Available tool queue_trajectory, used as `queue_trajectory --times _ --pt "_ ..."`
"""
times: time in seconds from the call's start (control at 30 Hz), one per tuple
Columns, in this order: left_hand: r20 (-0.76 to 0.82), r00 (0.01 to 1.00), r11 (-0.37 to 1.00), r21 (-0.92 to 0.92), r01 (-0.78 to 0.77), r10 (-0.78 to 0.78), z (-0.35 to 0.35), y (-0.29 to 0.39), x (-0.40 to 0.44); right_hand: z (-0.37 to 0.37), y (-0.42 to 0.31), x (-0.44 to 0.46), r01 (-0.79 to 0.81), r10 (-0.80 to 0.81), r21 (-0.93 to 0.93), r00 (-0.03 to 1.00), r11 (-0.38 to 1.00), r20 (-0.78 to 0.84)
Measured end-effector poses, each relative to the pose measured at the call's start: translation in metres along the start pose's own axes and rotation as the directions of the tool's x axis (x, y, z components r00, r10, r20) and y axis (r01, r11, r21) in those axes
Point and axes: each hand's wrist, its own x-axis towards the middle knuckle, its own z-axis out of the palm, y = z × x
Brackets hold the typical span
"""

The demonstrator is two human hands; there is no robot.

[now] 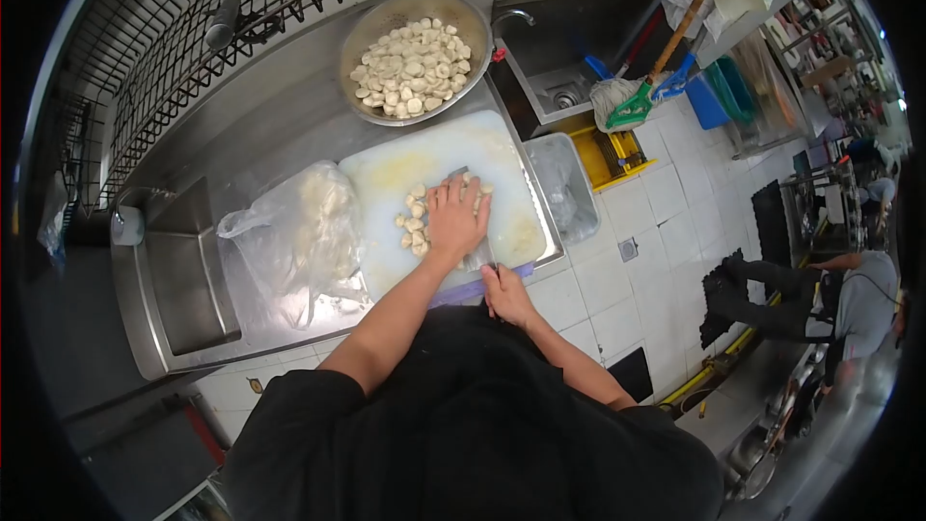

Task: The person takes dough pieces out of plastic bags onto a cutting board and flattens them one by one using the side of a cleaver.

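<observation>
My right hand (509, 297) is closed around the handle of a broad knife (479, 255) at the near edge of a white cutting board (386, 166). Flat over the blade and some pale pieces lies my left hand (458, 217), its fingers stretched out. Round, pale mushroom-like pieces (415, 224) sit on the board just left of that hand, and a few show at its fingertips. Beyond the board stands a large metal bowl (348, 56) heaped with similar pieces. A clear plastic bag (294, 232) with pale contents rests against the board's left side.
Metal sinks lie at the left (183, 280) and back right (569, 72). A clear plastic bin (569, 198), a yellow bucket (603, 154) and a mop (617, 101) stand right of the counter. Wire racks (183, 68) hang upper left. Another person (863, 304) is at far right.
</observation>
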Motion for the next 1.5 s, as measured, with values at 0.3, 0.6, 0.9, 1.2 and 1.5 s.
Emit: queue_trajectory --times 0.3,0.6,0.9,1.2,1.5 --pt "-0.337 0.939 0.991 -0.085 -0.101 0.067 -0.054 0.01 0.065 -0.006 -0.056 0.008 0.249 -0.249 0.006 0.967 0.968 -0.049" --pt "-0.048 0.988 0.987 0.052 0.151 -0.149 -0.064 -0.082 0.281 -0.035 -0.222 0.075 0.179 -0.159 0.219 0.981 0.959 -0.108" --pt "0.383 0.901 0.96 -0.26 -0.107 0.204 -0.088 -0.074 0.084 -0.096 -0.021 0.021 0.243 -0.339 -0.331 0.9 0.912 -0.273" --pt "0.381 0.92 0.99 -0.139 -0.035 0.086 -0.06 -0.086 -0.027 -0.066 -0.054 -0.002 0.138 -0.383 -0.874 0.922 0.467 -0.059" --pt "0.345 0.937 0.997 0.018 -0.071 0.06 -0.055 -0.052 -0.04 -0.069 0.006 -0.032 0.142 -0.137 -0.283 0.99 0.949 0.039"
